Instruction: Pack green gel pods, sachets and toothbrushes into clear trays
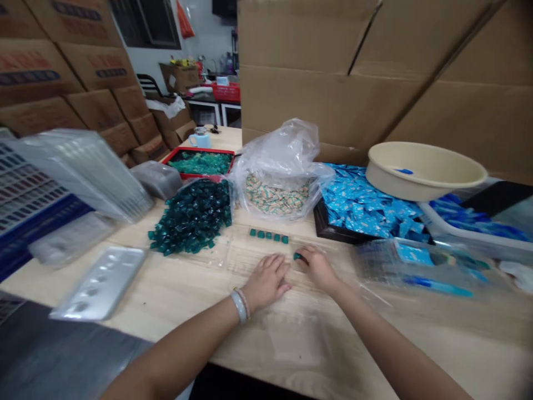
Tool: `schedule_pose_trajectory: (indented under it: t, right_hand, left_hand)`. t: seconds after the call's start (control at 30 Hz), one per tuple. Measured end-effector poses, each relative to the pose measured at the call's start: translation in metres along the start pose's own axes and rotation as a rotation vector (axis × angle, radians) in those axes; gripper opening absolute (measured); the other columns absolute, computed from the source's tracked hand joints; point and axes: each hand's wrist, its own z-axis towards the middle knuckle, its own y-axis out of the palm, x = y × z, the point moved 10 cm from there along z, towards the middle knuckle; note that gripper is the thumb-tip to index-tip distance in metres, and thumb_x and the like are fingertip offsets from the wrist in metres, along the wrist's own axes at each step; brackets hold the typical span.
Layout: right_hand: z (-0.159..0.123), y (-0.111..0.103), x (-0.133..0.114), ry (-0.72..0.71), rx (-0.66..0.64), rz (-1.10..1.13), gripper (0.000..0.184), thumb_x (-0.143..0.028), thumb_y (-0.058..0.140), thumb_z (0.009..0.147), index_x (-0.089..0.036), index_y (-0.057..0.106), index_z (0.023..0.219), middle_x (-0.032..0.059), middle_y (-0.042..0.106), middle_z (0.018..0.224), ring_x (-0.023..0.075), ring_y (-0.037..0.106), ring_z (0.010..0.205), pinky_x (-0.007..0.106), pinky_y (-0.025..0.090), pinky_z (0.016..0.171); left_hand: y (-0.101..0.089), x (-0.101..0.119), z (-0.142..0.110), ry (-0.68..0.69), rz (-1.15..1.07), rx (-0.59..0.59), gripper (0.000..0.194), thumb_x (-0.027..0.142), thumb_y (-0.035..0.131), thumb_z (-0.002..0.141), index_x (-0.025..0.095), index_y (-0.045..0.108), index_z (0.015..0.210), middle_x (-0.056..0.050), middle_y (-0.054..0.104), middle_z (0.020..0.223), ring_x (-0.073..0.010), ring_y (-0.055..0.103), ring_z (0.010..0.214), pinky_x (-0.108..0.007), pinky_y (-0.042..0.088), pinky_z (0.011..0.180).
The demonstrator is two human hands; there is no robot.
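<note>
My right hand [318,270] pinches a small dark green cube [297,256] between thumb and fingers. To its left my left hand [267,282] lies palm down with fingers stretched out, resting on or near a clear plastic tray [237,253]. Beyond the fingers, several green cubes [268,235] stand in a short row along the far part of that tray. A large heap of dark green glossy cubes [194,214] spreads over the table to the left.
Behind are a clear bag [287,147] of patterned pieces and a red tray [231,151] of green pieces. On the right stand blue packets [362,203], a cream basin [425,191] and a clear container [375,255]. Clear plastic trays [120,278] lie left; cardboard boxes [300,94] rise behind.
</note>
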Motion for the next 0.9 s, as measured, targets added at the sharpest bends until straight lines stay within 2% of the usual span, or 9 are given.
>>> schedule_pose_trajectory:
  t: [0.07, 0.13, 0.3, 0.37, 0.43, 0.53, 0.63, 0.77, 0.9]
  right_hand:
    - [-0.002, 0.003, 0.003, 0.009, 0.008, 0.033, 0.021, -0.020, 0.048, 0.076, -0.016, 0.061, 0.091, 0.0085, 0.060, 0.089, 0.0199, 0.054, 0.084, 0.032, 0.042, 0.076]
    - [-0.002, -0.002, 0.009, 0.046, 0.053, 0.057, 0.024, -0.027, 0.049, 0.076, -0.016, 0.060, 0.094, 0.0093, 0.060, 0.091, 0.0211, 0.056, 0.084, 0.033, 0.044, 0.075]
    - [0.015, -0.028, -0.001, 0.099, 0.178, 0.129, 0.029, -0.036, 0.045, 0.078, -0.017, 0.061, 0.092, 0.0090, 0.062, 0.081, 0.0210, 0.058, 0.076, 0.033, 0.046, 0.069]
    - [0.033, -0.027, -0.023, 0.057, 0.154, 0.189, 0.027, -0.034, 0.043, 0.079, -0.017, 0.062, 0.090, 0.0081, 0.063, 0.079, 0.0200, 0.059, 0.073, 0.031, 0.046, 0.066]
    - [0.053, -0.018, -0.051, 0.005, 0.113, 0.242, 0.026, -0.032, 0.043, 0.080, -0.018, 0.062, 0.090, 0.0073, 0.063, 0.079, 0.0192, 0.059, 0.073, 0.030, 0.046, 0.065]
    - [0.079, 0.004, -0.086, -0.052, 0.057, 0.290, 0.025, -0.030, 0.042, 0.081, -0.020, 0.062, 0.092, 0.0062, 0.063, 0.079, 0.0178, 0.059, 0.073, 0.029, 0.046, 0.066]
    - [0.096, 0.022, -0.102, -0.068, 0.022, 0.311, 0.025, -0.030, 0.042, 0.082, -0.019, 0.062, 0.093, 0.0061, 0.063, 0.079, 0.0171, 0.059, 0.073, 0.029, 0.046, 0.067]
    - [0.106, 0.032, -0.099, -0.057, 0.003, 0.366, 0.025, -0.030, 0.043, 0.082, -0.017, 0.061, 0.093, 0.0052, 0.062, 0.076, 0.0159, 0.058, 0.070, 0.028, 0.046, 0.065]
    - [0.117, 0.024, -0.094, -0.029, 0.046, 0.424, 0.024, -0.030, 0.045, 0.081, -0.018, 0.062, 0.092, 0.0050, 0.063, 0.078, 0.0159, 0.058, 0.073, 0.028, 0.045, 0.067]
  left_hand:
    - [-0.024, -0.014, -0.001, 0.017, -0.011, 0.100, 0.047, 0.039, 0.050, 0.077, 0.020, 0.044, 0.119, -0.009, 0.038, 0.131, -0.0237, 0.031, 0.121, -0.037, 0.025, 0.102]
    - [-0.057, -0.054, 0.002, -0.032, -0.015, 0.201, 0.038, 0.034, 0.046, 0.080, 0.019, 0.049, 0.114, -0.009, 0.045, 0.124, -0.0220, 0.038, 0.115, -0.036, 0.029, 0.099]
    - [-0.136, -0.228, 0.026, -0.509, 0.082, 0.239, 0.027, 0.024, 0.041, 0.082, 0.014, 0.059, 0.098, -0.009, 0.060, 0.098, -0.0181, 0.053, 0.095, -0.029, 0.038, 0.088]
    - [-0.154, -0.277, 0.046, -0.594, 0.102, 0.237, 0.028, 0.023, 0.039, 0.082, 0.012, 0.059, 0.098, -0.012, 0.059, 0.100, -0.0203, 0.052, 0.097, -0.031, 0.037, 0.088]
    - [-0.158, -0.307, 0.070, -0.637, 0.106, 0.222, 0.029, 0.022, 0.039, 0.081, 0.012, 0.058, 0.100, -0.014, 0.058, 0.104, -0.0225, 0.050, 0.101, -0.033, 0.036, 0.088]
    - [-0.143, -0.330, 0.101, -0.692, 0.099, 0.161, 0.031, 0.025, 0.044, 0.079, 0.012, 0.055, 0.105, -0.016, 0.052, 0.114, -0.0273, 0.045, 0.107, -0.039, 0.035, 0.088]
    - [-0.125, -0.335, 0.113, -0.689, 0.088, 0.086, 0.035, 0.030, 0.043, 0.080, 0.012, 0.051, 0.108, -0.018, 0.048, 0.117, -0.0312, 0.043, 0.109, -0.046, 0.033, 0.087]
    - [-0.118, -0.321, 0.098, -0.530, 0.061, -0.033, 0.030, 0.028, 0.052, 0.074, 0.018, 0.055, 0.102, -0.011, 0.054, 0.111, -0.0263, 0.048, 0.104, -0.038, 0.036, 0.088]
    - [-0.138, -0.297, 0.066, -0.398, 0.056, -0.045, 0.027, 0.022, 0.053, 0.073, 0.019, 0.055, 0.100, -0.008, 0.052, 0.112, -0.0235, 0.048, 0.103, -0.034, 0.035, 0.089]
